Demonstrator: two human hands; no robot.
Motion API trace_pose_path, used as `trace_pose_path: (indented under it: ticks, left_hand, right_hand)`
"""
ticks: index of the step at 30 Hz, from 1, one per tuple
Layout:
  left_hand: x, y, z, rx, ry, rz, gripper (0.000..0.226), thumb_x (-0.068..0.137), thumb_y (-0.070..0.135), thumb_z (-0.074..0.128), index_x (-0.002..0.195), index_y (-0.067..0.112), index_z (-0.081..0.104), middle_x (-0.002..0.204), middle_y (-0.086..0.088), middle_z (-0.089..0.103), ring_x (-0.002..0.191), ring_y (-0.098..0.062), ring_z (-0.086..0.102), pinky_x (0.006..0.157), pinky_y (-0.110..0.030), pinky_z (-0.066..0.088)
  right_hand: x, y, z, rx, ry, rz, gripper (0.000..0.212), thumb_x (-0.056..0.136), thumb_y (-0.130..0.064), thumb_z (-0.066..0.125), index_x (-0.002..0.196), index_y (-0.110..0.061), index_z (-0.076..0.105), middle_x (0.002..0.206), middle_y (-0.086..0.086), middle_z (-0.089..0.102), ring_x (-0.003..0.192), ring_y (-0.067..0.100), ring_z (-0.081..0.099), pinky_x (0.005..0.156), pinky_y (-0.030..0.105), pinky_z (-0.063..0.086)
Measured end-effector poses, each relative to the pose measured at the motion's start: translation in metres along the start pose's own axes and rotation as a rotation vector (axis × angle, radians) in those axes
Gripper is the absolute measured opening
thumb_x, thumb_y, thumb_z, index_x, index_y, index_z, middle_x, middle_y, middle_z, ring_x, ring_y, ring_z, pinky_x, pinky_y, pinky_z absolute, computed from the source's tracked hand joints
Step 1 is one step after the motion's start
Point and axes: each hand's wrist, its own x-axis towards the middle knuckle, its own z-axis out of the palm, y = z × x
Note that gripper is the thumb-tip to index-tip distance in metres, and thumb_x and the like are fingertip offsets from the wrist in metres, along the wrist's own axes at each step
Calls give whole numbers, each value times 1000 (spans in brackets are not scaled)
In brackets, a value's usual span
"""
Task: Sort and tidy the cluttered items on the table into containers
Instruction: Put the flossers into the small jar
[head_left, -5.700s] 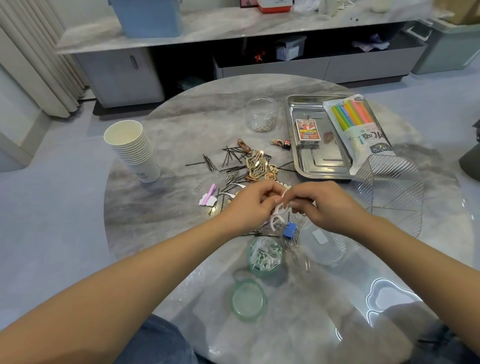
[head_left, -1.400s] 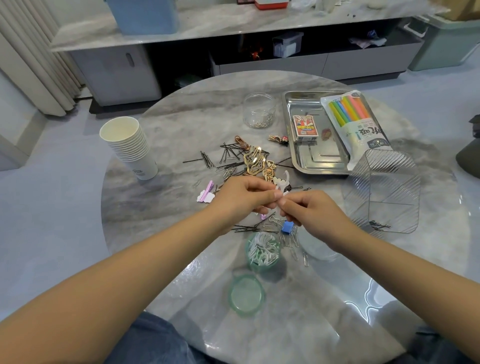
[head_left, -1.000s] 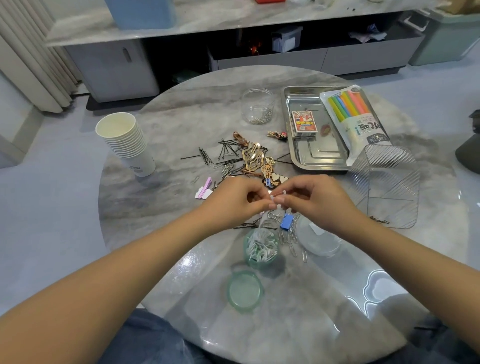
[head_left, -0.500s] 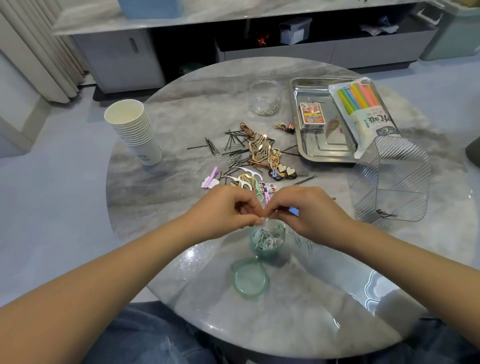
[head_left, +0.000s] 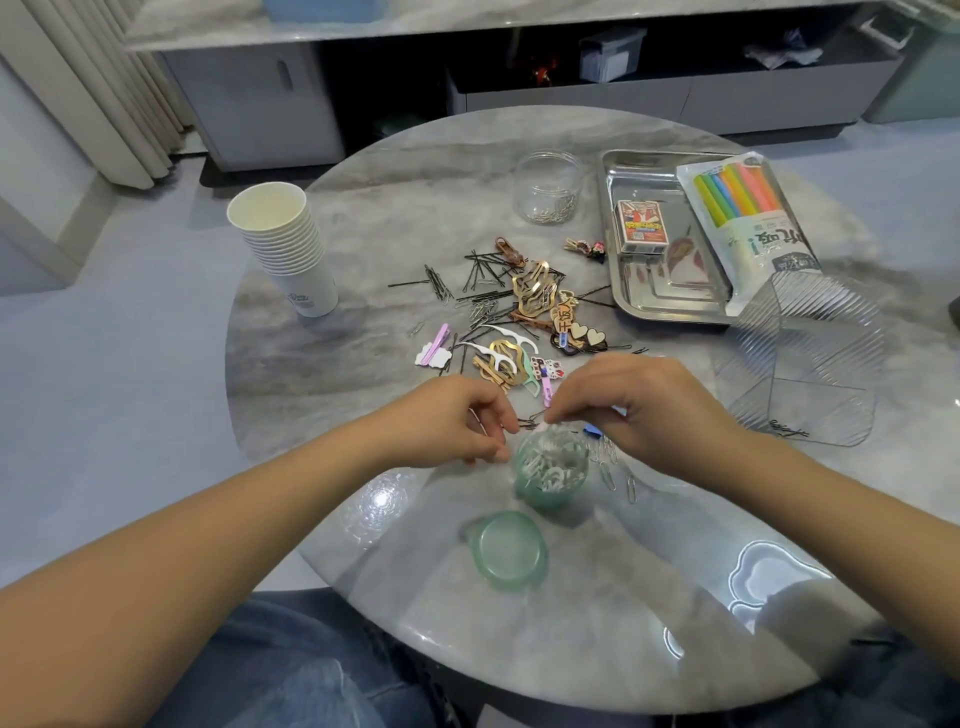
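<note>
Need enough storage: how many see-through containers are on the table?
3: clear jar far centre, ribbed clear box at right, green jar beneath the hands. None seems hidden.

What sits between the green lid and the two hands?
Head view: the open green jar of white picks stands between the round green lid and the left hand and right hand.

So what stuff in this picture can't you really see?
- Head view: what the right hand pinches over the green jar is hidden by its fingers.
- The blue clip is mostly covered by that hand.
- The white bits in the jar are too small to name.
- The writing on the card box in the metal tray is too small to read.
- The left hand has curled fingers; whether they hold anything is unclear.
</note>
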Motion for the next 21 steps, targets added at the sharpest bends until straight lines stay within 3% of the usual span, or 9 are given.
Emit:
trace_pose_path:
  ticks: [6, 16, 21]
  left_hand:
    - [7, 0, 7, -32, 29, 6, 20, 77, 5, 75, 94, 10, 66, 78, -3, 68, 63, -13, 62, 56, -20, 52]
    - [10, 2, 12, -77, 30, 14, 22, 78, 5, 75, 95, 13, 64, 78, -3, 68, 65, -19, 63, 56, -20, 53]
    - [10, 1, 12, -65, 30, 58, 24, 80, 0, 69, 87, 22, 62, 75, 0, 66, 65, -18, 66, 66, -35, 59]
  right_hand:
    - [-4, 10, -6, 11, -25, -5, 17, 74, -2, 64, 80, -14, 75, 80, -4, 70, 80, 7, 59, 73, 19, 47]
    - [-4, 9, 4, -42, -41, -98, 21, 74, 2, 62, 83, -12, 75, 84, 1, 71, 81, 11, 57, 72, 20, 45]
    - [-8, 12, 14, -67, -101, -92, 20, 79, -7, 58, 87, -14, 76, 88, 0, 71, 83, 11, 55, 71, 22, 45]
